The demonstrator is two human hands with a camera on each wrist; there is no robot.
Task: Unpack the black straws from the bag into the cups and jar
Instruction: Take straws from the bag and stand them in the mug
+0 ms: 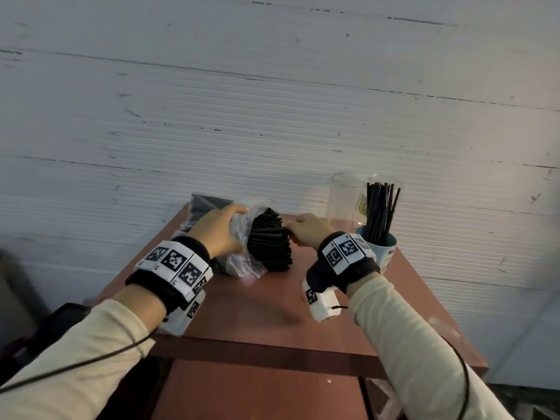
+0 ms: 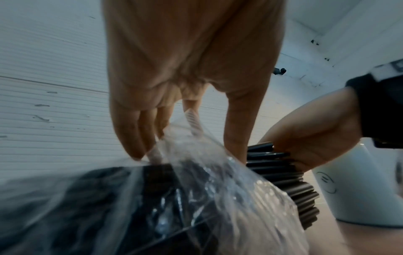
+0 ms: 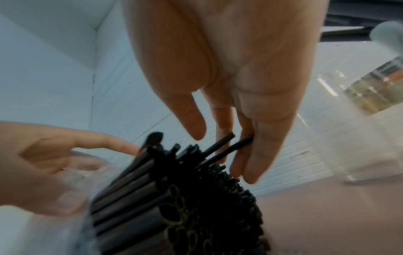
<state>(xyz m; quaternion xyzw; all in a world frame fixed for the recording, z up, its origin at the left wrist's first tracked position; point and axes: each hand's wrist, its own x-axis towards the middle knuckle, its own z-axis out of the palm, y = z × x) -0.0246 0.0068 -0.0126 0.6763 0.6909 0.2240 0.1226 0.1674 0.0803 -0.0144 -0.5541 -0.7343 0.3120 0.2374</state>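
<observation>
Cream sleeves cover both my forearms as they reach forward from the near edge over the reddish table (image 1: 272,301), each wrist wrapped in a black band with checkered marker tiles. My left hand (image 1: 216,230) lies palm-down on the clear plastic bag (image 1: 239,237) toward the far left of the tabletop; in the left wrist view its fingers (image 2: 130,138) curl down into the crinkled film and the thumb presses on the other side, so it grips the bag near its open mouth. Out of that mouth the bundle of black straws (image 1: 269,244) sticks toward the right, ends fanned out. My right hand (image 1: 309,230) comes in from the right with the wrist bent, fingertips at the straw ends; the right wrist view shows its fingers (image 3: 257,151) held close together and pinching a couple of thin straws that stand out from the bundle, while the thumb hangs free just left of them. Just right of this hand, near the right edge, stands a pale blue cup (image 1: 383,247) already holding upright straws. Behind it, by the white wall (image 1: 272,101), stands a clear jar (image 1: 345,198) with nothing in it that I can make out
</observation>
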